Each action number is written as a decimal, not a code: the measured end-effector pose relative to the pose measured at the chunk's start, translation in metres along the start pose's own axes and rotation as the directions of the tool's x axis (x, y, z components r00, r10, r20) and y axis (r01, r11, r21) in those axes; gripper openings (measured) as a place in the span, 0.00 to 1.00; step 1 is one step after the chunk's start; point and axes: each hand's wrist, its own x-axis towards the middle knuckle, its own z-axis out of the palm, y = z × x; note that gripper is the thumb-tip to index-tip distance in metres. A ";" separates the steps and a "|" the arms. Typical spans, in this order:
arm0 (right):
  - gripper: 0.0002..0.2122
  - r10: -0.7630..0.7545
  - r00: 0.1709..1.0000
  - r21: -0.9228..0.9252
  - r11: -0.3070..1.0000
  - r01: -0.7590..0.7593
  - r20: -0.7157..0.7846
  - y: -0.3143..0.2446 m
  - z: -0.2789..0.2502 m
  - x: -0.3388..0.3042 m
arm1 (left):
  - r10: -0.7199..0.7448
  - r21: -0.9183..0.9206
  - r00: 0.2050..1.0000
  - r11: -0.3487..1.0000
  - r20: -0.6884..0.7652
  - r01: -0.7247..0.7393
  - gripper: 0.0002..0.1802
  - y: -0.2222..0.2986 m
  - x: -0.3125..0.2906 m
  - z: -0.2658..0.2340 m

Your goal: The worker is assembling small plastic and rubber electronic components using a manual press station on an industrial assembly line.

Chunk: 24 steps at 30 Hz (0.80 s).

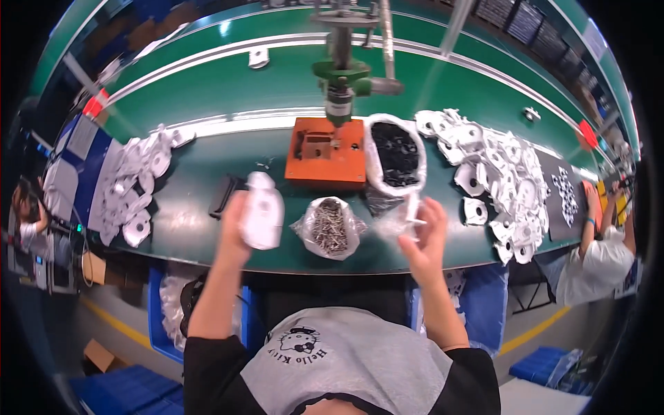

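Observation:
My left hand (236,220) is closed on the edge of a white plastic housing (264,218), rounded with a narrower end pointing away from me and smeared by motion. A slim white plastic piece (413,209) is in my right hand (427,235), between the curled thumb and fingers; its exact shape is blurred. Between my hands sits a clear bag of metal screws or pins (330,227). Beyond it, an orange fixture block (325,169) lies under the green and grey press head (340,90). A white bag of black parts (395,153) stands right of the block.
White housings are heaped at left (142,173) and right (508,173). A black object (225,196) lies beside my left hand. Blue bins (484,304) stand below the table edge. A co-worker (598,263) works at far right, another person (31,218) at far left.

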 end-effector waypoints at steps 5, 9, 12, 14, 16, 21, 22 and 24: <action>0.38 0.106 0.926 0.103 0.983 -0.153 0.362 -0.013 0.069 -0.006 | 0.250 0.427 0.953 0.853 0.172 -0.301 0.11 -0.002 -0.036 0.083; 0.37 0.028 0.916 0.153 0.984 -0.096 0.400 -0.010 0.084 -0.017 | 0.345 0.445 0.905 0.789 0.249 -0.424 0.13 -0.002 -0.042 0.096; 0.37 0.074 0.916 0.150 0.978 -0.144 0.394 -0.009 0.084 -0.021 | 0.416 0.492 0.872 0.720 0.258 -0.490 0.12 -0.009 -0.041 0.096; 0.37 0.100 0.917 0.144 0.975 -0.167 0.385 -0.009 0.084 -0.022 | 0.425 0.575 0.861 0.645 0.278 -0.504 0.11 -0.014 -0.040 0.095; 0.37 0.277 0.875 0.140 0.924 -0.356 0.397 -0.014 0.084 -0.022 | 0.410 0.547 0.875 0.684 0.258 -0.482 0.11 -0.025 -0.039 0.095; 0.40 0.170 0.901 0.071 0.974 -0.215 0.399 -0.003 0.082 -0.013 | 0.221 0.202 0.958 0.945 0.185 -0.257 0.20 -0.035 -0.044 0.094; 0.41 0.084 0.913 -0.015 0.996 -0.085 0.399 -0.002 0.081 -0.010 | 0.179 0.015 0.967 0.983 0.184 -0.185 0.24 -0.031 -0.046 0.099; 0.44 0.070 0.922 0.005 0.997 -0.078 0.380 0.006 0.084 -0.006 | 0.093 -0.053 0.978 0.995 0.188 -0.085 0.30 -0.028 -0.047 0.102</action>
